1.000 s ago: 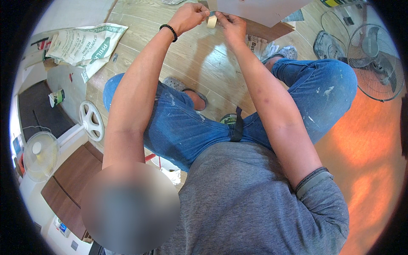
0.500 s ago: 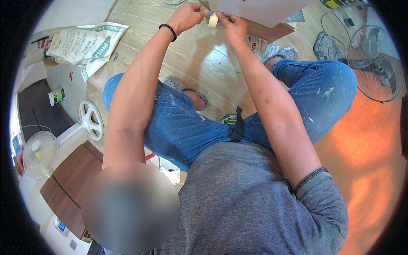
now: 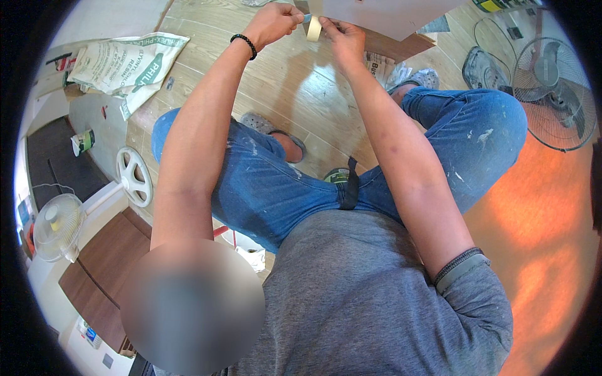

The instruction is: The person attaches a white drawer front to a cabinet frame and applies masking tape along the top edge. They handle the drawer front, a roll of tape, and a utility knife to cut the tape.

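At the top of the view, my right hand (image 3: pixel 343 41) is closed on a narrow cream roll of masking tape (image 3: pixel 313 29), thumb and fingers at its right side. Just left of it, my left hand (image 3: pixel 274 25), with a black beaded bracelet at the wrist, pinches a small blue-grey piece (image 3: pixel 307 19). That piece is too small to name, and its tip lies close to the tape. Both arms are stretched forward over the tiled floor (image 3: pixel 320 94). Behind my right hand stands a pale grey panel (image 3: pixel 389 15) with a brown wooden edge (image 3: pixel 401 47).
A white and green sack (image 3: pixel 135 66) lies at the left, near a small tub (image 3: pixel 83 143). White (image 3: pixel 59 227) and black (image 3: pixel 549 94) fans stand at either side. A grey bag-like thing (image 3: pixel 484 69) is by the black fan. A tin (image 3: pixel 337 175) sits between my legs.
My left hand has shifted slightly left, taking the small blue-grey piece a little away from my right hand. More of the tape roll shows. My right hand has hardly moved.
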A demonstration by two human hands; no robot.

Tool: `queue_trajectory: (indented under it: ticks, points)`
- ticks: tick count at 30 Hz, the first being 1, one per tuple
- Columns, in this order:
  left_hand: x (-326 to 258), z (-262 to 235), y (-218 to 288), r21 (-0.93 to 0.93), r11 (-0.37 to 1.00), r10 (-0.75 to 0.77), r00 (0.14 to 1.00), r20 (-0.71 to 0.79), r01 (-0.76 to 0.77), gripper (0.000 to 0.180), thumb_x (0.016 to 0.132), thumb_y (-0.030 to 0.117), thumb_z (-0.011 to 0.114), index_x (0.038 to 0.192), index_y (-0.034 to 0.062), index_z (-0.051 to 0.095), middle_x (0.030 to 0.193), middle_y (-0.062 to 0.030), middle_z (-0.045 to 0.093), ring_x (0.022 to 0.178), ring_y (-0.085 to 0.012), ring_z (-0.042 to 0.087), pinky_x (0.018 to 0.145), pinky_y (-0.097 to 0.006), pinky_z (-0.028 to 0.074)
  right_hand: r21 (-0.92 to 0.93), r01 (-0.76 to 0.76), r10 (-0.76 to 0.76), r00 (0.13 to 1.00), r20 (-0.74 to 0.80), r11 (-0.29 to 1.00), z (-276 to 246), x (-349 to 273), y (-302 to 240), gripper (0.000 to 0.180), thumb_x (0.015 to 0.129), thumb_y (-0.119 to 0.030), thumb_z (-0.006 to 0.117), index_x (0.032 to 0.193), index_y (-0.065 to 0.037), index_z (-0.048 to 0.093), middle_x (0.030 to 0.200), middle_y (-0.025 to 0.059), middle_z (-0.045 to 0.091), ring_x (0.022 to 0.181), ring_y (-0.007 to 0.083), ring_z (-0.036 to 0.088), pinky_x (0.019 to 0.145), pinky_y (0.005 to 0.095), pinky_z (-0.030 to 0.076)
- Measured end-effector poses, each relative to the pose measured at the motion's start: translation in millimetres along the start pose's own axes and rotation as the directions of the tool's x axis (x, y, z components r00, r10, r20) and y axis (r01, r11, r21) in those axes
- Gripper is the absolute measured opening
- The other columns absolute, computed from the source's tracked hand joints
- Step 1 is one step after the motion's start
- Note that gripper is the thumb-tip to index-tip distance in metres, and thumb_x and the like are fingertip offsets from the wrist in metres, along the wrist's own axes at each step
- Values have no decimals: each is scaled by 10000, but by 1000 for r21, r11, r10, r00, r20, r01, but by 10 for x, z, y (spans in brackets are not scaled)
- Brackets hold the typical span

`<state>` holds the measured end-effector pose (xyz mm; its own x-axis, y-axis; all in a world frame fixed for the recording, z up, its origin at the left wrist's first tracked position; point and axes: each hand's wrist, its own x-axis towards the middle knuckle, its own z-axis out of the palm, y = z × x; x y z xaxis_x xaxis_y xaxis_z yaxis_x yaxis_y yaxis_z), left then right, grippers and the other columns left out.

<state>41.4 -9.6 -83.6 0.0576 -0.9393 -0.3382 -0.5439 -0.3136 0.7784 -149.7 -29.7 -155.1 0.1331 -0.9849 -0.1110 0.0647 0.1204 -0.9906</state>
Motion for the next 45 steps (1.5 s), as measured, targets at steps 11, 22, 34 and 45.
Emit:
queue_trajectory:
  ticks: [11, 22, 34, 45]
  points:
    - [-13, -16, -30, 20, 999, 38, 999, -17, -38, 284, 1009, 296, 655, 948, 24, 708, 803, 16, 621, 760, -99, 577, 746, -282, 502, -22, 32, -32, 1000, -2, 999, 15, 2, 31, 265, 901, -265, 812, 1024, -30, 801, 943, 78, 788, 837, 161, 693, 807, 318, 530]
    - [-30, 67, 74, 13, 997, 72, 996, 60, -73, 280, 1007, 302, 668, 1010, 30, 733, 781, 6, 625, 742, -101, 569, 721, -285, 493, -21, 41, -41, 999, 2, 999, 4, 5, 41, 260, 897, -263, 812, 1025, -36, 805, 936, 86, 788, 833, 156, 692, 795, 317, 530]
    - [-26, 103, 42, 17, 996, 89, 996, 23, -89, 315, 999, 330, 687, 1048, 25, 747, 822, -20, 675, 780, -118, 619, 760, -292, 516, -5, -3, 3, 1000, -5, 1000, 23, -14, 23, 222, 908, -228, 798, 1024, -39, 802, 932, 70, 787, 831, 149, 689, 793, 313, 530]
    - [-34, 125, 32, 24, 991, 134, 991, 2, -134, 297, 1000, 301, 677, 1041, 15, 743, 812, -19, 666, 772, -118, 608, 740, -296, 505, -20, 35, -35, 999, -10, 999, 23, -30, -8, 212, 916, -214, 792, 1033, -38, 797, 951, 61, 784, 839, 143, 686, 806, 310, 533]
